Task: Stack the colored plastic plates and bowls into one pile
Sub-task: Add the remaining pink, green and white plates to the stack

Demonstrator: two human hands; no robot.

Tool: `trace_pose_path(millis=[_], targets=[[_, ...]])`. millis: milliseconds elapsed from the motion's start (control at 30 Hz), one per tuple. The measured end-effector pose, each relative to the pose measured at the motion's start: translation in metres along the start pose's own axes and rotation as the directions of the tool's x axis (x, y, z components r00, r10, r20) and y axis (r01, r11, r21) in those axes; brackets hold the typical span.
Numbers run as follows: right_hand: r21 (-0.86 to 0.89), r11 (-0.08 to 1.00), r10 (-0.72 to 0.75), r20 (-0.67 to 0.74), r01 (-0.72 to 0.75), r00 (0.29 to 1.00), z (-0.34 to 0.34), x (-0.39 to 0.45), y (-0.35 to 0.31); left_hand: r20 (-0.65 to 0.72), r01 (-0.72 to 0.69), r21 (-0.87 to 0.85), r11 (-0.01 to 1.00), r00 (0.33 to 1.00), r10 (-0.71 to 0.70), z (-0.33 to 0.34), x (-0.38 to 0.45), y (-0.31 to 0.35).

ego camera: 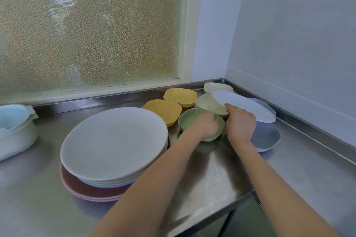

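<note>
Head view. Steel counter [212,183] in a corner, frosted window [86,25] behind.

Plate pile [113,146] sits near-left: grey plate on top, green, lilac and brown-pink ones under it, slightly offset.

Bowls are clustered far-right: two yellow [163,109] [181,96], two cream [210,103] [217,87], green bowl [187,121], a second green bowl [207,147] under or just near of it, and a blue bowl [266,139] at the right.

Left hand [205,127] grips the green bowl at its right rim, fingers curled over the edge and into the bowl. The bowl looks slightly raised over the second green one, but contact between them cannot be told.

Right hand [239,123] pinches the near-left edge of a white plate [248,107], thumb on top. The plate is tilted, lying over the blue bowl, long axis running far-left to near-right.

Key relation: the pile lies left and near of both hands. The left hand is closer to it, with a free path across bare counter. The white plate is flat and matches the pile top; judgement: it should go on before any bowl, so the right hand has to cross over the left hand's bowl.

Risk: the offset pile may shift under a careless drop.

Far left: pale blue tub [13,127], not involved.
</note>
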State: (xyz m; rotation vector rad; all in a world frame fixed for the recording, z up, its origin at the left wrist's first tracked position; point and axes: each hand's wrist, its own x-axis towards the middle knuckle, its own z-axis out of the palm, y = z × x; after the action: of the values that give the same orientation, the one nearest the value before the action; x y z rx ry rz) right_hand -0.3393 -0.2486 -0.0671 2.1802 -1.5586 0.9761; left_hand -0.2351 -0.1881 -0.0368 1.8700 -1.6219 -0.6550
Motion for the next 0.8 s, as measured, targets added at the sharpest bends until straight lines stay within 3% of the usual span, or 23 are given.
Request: trace_pose_path(millis=[133,233,300,400,500,633,800], targets=[[0.203,0.972,-0.071,-0.228,0.119,0.971,-0.019,-0.008,-0.015,-0.222,0.074,-0.414,0.907,0.958,-0.179,-0.028,-0.014,0.007],[0.384,0.871,-0.173,-0.343,0.305,0.923,-0.036,-0.022,-0.048,-0.549,0.041,-0.331,0.943,0.805,-0.227,-0.067,-0.043,0.005],[0.452,0.794,-0.209,-0.425,0.407,0.881,-0.054,-0.036,-0.079,-0.642,0.13,-0.151,0.98,0.741,-0.197,-0.098,-0.069,-0.005],[0.451,0.691,-0.32,-0.51,0.565,0.799,-0.074,-0.062,-0.123,-0.637,0.354,0.05,0.934,0.731,-0.243,-0.138,-0.115,-0.036],[0.447,0.616,-0.417,-0.513,0.649,0.75,-0.082,-0.084,-0.151,-0.63,0.456,-0.02,0.89,0.686,-0.365,-0.161,-0.157,-0.075],[0.471,0.552,-0.508,-0.466,0.689,0.725,-0.086,-0.107,-0.171,-0.633,0.393,-0.026,0.919,0.705,-0.319,-0.161,-0.191,-0.108],[0.528,0.544,-0.568,-0.339,0.652,0.75,-0.09,-0.126,-0.173,-0.627,0.296,-0.234,0.926,0.682,-0.376,-0.145,-0.21,-0.123]])
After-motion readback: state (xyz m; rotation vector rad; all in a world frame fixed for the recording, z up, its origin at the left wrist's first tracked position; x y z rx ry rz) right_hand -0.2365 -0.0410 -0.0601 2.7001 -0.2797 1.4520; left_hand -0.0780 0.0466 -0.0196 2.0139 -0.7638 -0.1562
